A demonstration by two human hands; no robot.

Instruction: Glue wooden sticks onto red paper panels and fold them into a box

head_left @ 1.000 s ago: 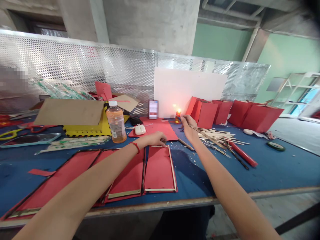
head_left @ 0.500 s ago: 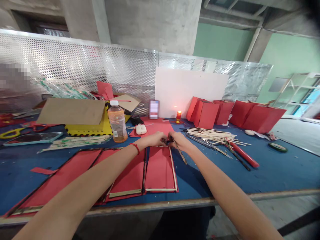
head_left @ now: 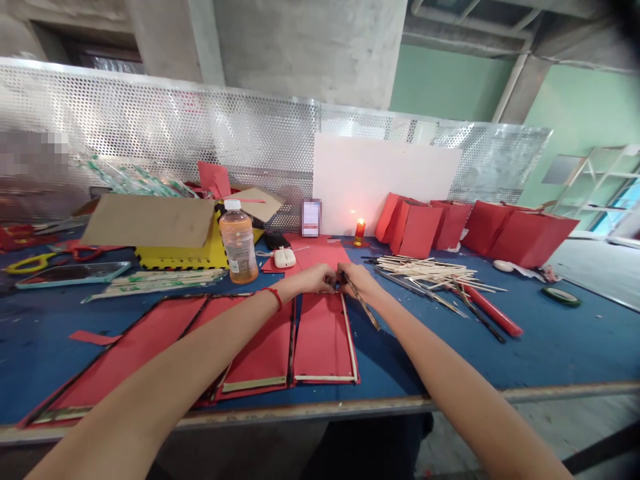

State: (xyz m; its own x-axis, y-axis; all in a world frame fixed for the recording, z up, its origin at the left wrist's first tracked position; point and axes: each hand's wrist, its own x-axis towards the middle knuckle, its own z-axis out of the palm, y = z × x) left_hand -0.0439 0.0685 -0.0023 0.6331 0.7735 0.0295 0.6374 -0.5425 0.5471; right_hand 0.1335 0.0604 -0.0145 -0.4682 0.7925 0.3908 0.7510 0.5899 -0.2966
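My left hand [head_left: 321, 277] and my right hand [head_left: 356, 280] meet at the far edge of a red paper panel [head_left: 323, 337] edged with thin sticks. The fingers of both are closed. Out of my right hand slants a thin dark brown stick [head_left: 367, 310], pointing down toward me. What my left fingers pinch is small and dark, and I cannot make it out. Left of this panel lie more red panels [head_left: 260, 353] with dark and pale stick edging, partly covered by my left forearm. A lit red candle [head_left: 359, 233] stands beyond my hands.
Pale sticks [head_left: 430, 272] and a red tube [head_left: 493, 310] lie at right, with red paper boxes [head_left: 413, 227] behind. A bottle [head_left: 237, 243], white earphone case [head_left: 284, 258], phone [head_left: 311, 219] and yellow box [head_left: 175, 257] stand left and ahead. The table edge [head_left: 375, 405] is near me.
The whole view has shifted slightly, so things appear a little farther right. Both hands stay together at the panel's far edge, with the brown stick still in my right hand.
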